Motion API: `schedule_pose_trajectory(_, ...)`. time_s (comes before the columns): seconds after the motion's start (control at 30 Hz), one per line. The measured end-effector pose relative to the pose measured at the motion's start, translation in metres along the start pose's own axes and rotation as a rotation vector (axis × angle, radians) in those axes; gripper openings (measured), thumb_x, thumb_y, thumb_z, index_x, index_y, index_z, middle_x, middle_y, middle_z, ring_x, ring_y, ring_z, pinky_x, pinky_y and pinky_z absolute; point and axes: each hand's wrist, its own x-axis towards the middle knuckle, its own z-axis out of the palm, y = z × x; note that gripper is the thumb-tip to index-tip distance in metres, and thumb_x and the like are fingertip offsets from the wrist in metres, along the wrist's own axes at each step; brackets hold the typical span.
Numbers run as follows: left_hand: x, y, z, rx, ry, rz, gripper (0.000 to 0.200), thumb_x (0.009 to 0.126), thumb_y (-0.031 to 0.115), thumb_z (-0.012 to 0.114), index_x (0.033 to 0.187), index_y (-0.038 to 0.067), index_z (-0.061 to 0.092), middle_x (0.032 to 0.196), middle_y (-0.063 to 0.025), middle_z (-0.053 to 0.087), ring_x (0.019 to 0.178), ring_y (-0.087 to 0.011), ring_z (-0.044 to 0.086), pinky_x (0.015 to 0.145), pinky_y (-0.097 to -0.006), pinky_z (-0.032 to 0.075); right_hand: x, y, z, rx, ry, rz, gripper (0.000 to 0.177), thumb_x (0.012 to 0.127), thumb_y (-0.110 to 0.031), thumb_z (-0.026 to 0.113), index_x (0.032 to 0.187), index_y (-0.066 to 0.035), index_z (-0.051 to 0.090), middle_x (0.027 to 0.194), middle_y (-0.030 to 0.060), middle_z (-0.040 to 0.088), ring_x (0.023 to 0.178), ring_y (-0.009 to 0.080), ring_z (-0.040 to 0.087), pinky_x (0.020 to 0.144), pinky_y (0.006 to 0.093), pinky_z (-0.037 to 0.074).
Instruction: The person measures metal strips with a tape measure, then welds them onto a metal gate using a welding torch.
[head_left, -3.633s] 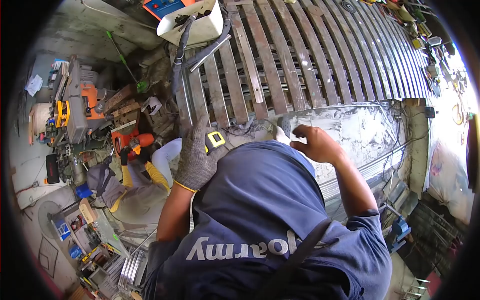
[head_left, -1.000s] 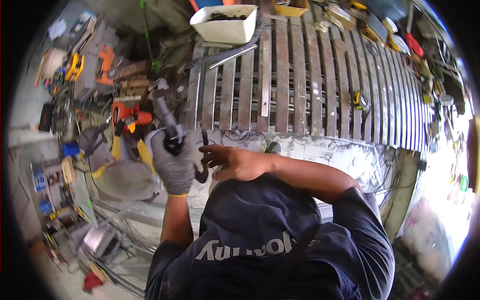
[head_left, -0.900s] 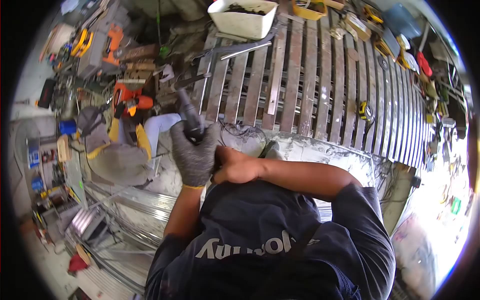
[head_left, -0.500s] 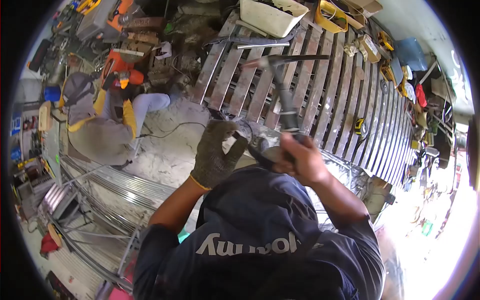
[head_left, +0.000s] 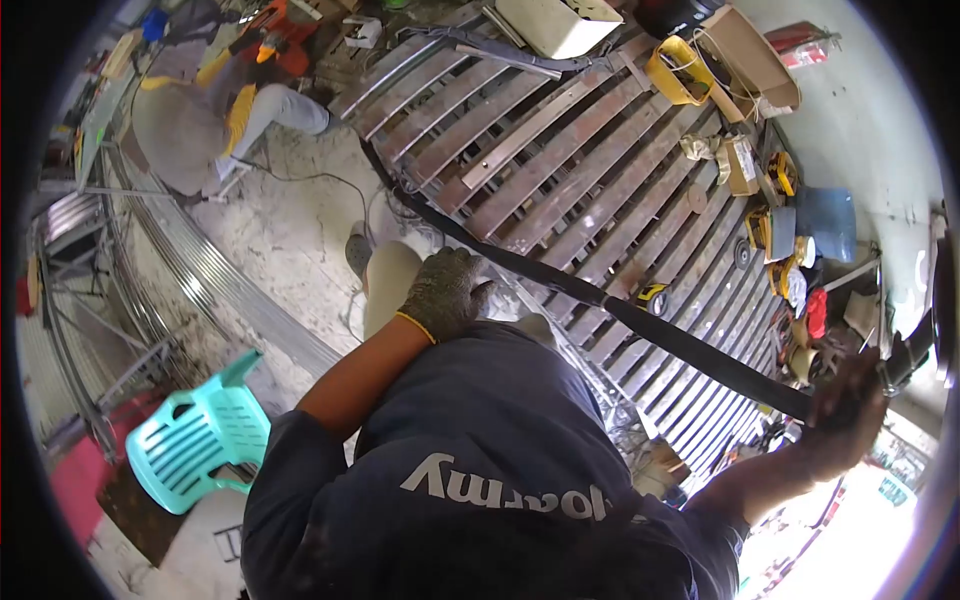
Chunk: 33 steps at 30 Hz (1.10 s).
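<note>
A long black strap runs slantwise from the far left corner of the slatted platform to my bare right hand, out at the right. The fingers of that hand are closed around it, and a small metal piece shows beside them. More black material continues past the hand toward the right edge. In a dark knitted glove, my left hand stays near my belly with its fingers curled. The strap passes just beyond it, and whatever those fingers may hold is hidden.
A slatted metal platform lies ahead, with a tape measure on it. A white bin and yellow container stand at its far side. A co-worker crouches left. A turquoise plastic chair stands lower left.
My right hand has swung from in front of my chest far out to the right, and the black strap now stretches across the view. My left hand has moved slightly, its fingers more curled.
</note>
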Motion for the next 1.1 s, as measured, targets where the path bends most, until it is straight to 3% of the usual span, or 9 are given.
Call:
schedule_pose_trajectory(0.07, -0.002, 0.018, 0.008, 0.109, -0.030, -0.092, 0.040, 0.098, 0.034, 0.074, 0.122, 0.002, 0.071, 0.107, -0.0230, 0.070, 0.107, -0.0427, 0.065, 0.092, -0.0556, 0.052, 0.027, -0.015, -0.025, -0.080, 0.004, -0.056, 0.056, 0.112, -0.047, 0.059, 0.135, 0.004, 0.056, 0.095, 0.0048, 0.057, 0.058, 0.0055, 0.047, 0.038, 0.0202, 0.034)
schedule_pose_trajectory(0.17, 0.004, 0.023, 0.031, 0.059, 0.181, -0.132, 0.038, 0.098, 0.036, 0.073, 0.116, 0.003, 0.071, 0.109, -0.0220, 0.069, 0.106, -0.0426, 0.064, 0.093, -0.0555, 0.052, 0.073, -0.026, -0.037, -0.164, -0.097, -0.110, 0.051, 0.115, -0.044, 0.054, 0.130, 0.004, 0.059, 0.088, 0.0066, 0.059, 0.057, 0.0084, 0.049, 0.043, 0.0227, 0.038)
schedule_pose_trajectory(0.33, 0.055, 0.008, 0.068, 0.096, 0.597, -0.077, 0.029, 0.096, 0.031, 0.073, 0.111, 0.006, 0.069, 0.105, -0.0181, 0.066, 0.102, -0.0406, 0.064, 0.090, -0.0556, 0.053, 0.130, 0.000, 0.044, -0.335, -0.248, -0.097, 0.036, 0.107, -0.023, 0.069, 0.132, 0.001, 0.060, 0.093, 0.0072, 0.067, 0.072, 0.0126, 0.063, 0.062, 0.0267, 0.053)
schedule_pose_trajectory(0.4, 0.078, 0.006, 0.062, 0.036, 0.655, -0.107, 0.026, 0.096, 0.028, 0.073, 0.111, 0.007, 0.068, 0.103, -0.0169, 0.065, 0.101, -0.0400, 0.064, 0.087, -0.0557, 0.053, 0.149, 0.037, 0.082, -0.258, -0.487, -0.080, 0.035, 0.105, -0.020, 0.072, 0.132, 0.000, 0.061, 0.092, 0.0050, 0.067, 0.065, 0.0114, 0.062, 0.056, 0.0262, 0.051)
schedule_pose_trajectory(0.53, 0.114, -0.009, 0.084, 0.109, 0.591, -0.039, 0.037, 0.088, 0.024, 0.073, 0.120, 0.004, 0.069, 0.114, -0.0154, 0.063, 0.106, -0.0365, 0.064, 0.089, -0.0541, 0.054, 0.145, 0.130, 0.185, -0.540, -0.665, 0.126, 0.024, 0.096, -0.009, 0.082, 0.116, -0.005, 0.068, 0.077, -0.0022, 0.063, 0.055, 0.0075, 0.058, 0.046, 0.0233, 0.043)
schedule_pose_trajectory(0.6, 0.122, -0.014, 0.091, 0.225, 0.528, -0.061, 0.047, 0.089, 0.026, 0.069, 0.131, 0.003, 0.068, 0.124, -0.0145, 0.062, 0.116, -0.0337, 0.061, 0.101, -0.0535, 0.051, 0.125, 0.183, 0.238, -0.421, -0.773, 0.245, 0.023, 0.093, -0.008, 0.084, 0.108, -0.004, 0.068, 0.072, -0.0028, 0.062, 0.060, 0.0077, 0.060, 0.050, 0.0250, 0.045)
schedule_pose_trajectory(0.67, 0.134, -0.016, 0.092, 0.250, 0.492, -0.097, 0.048, 0.091, 0.026, 0.071, 0.133, 0.005, 0.068, 0.128, -0.0144, 0.063, 0.122, -0.0342, 0.061, 0.104, -0.0530, 0.050, 0.118, 0.258, 0.274, -0.572, -0.879, -0.109, 0.027, 0.090, -0.007, 0.085, 0.111, -0.002, 0.069, 0.074, 0.0001, 0.063, 0.063, 0.0097, 0.059, 0.058, 0.0281, 0.048)
schedule_pose_trajectory(0.73, 0.143, -0.015, 0.096, 0.302, 0.484, -0.153, 0.052, 0.093, 0.028, 0.069, 0.140, 0.005, 0.067, 0.135, -0.0147, 0.062, 0.124, -0.0327, 0.059, 0.107, -0.0533, 0.048, 0.106, 0.310, 0.306, -0.471, -0.890, -0.208, 0.031, 0.087, -0.006, 0.084, 0.115, -0.002, 0.070, 0.079, 0.0034, 0.065, 0.068, 0.0124, 0.058, 0.066, 0.0307, 0.050)
schedule_pose_trajectory(1.1, 0.149, -0.021, 0.107, 0.384, 0.491, -0.247, 0.071, 0.095, 0.041, 0.069, 0.159, 0.010, 0.057, 0.164, -0.0103, 0.052, 0.123, -0.0274, 0.052, 0.105, -0.0512, 0.044, 0.082, 0.402, 0.371, -0.245, -0.819, -0.206, 0.026, 0.089, -0.001, 0.079, 0.114, -0.004, 0.071, 0.078, 0.0001, 0.063, 0.066, 0.0065, 0.052, 0.060, 0.0272, 0.046)
